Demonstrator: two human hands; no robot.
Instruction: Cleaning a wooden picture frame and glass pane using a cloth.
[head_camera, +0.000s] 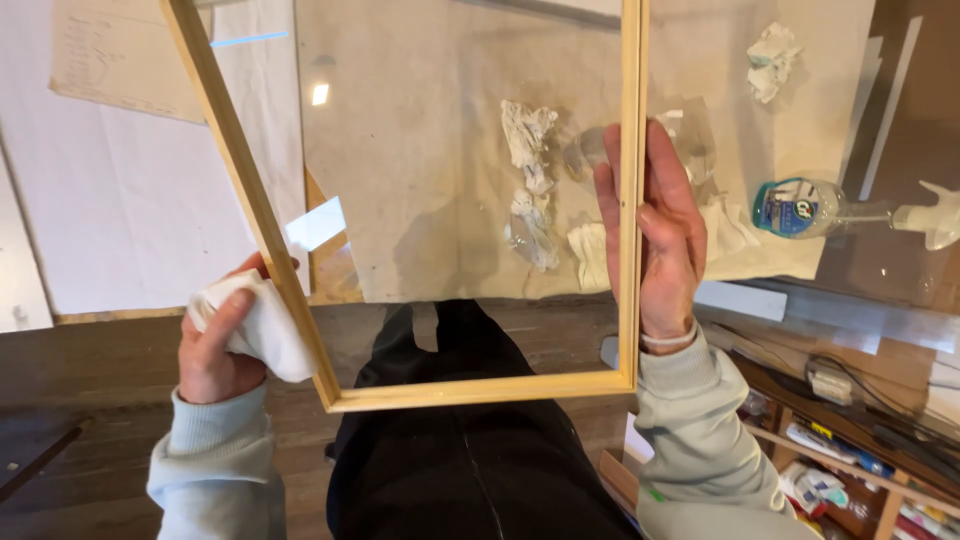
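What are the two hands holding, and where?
The right hand holds the glazed wooden frame by its right side rail. The left hand holds a white cloth against the left rail.

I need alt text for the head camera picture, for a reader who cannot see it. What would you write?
A person holds up a glazed light-wood frame: the right hand grips its right edge, and the left hand presses a white cloth against its left edge. Seen through the glass and beside it, a paper-covered table carries crumpled white wipes and a spray bottle lying on its side.
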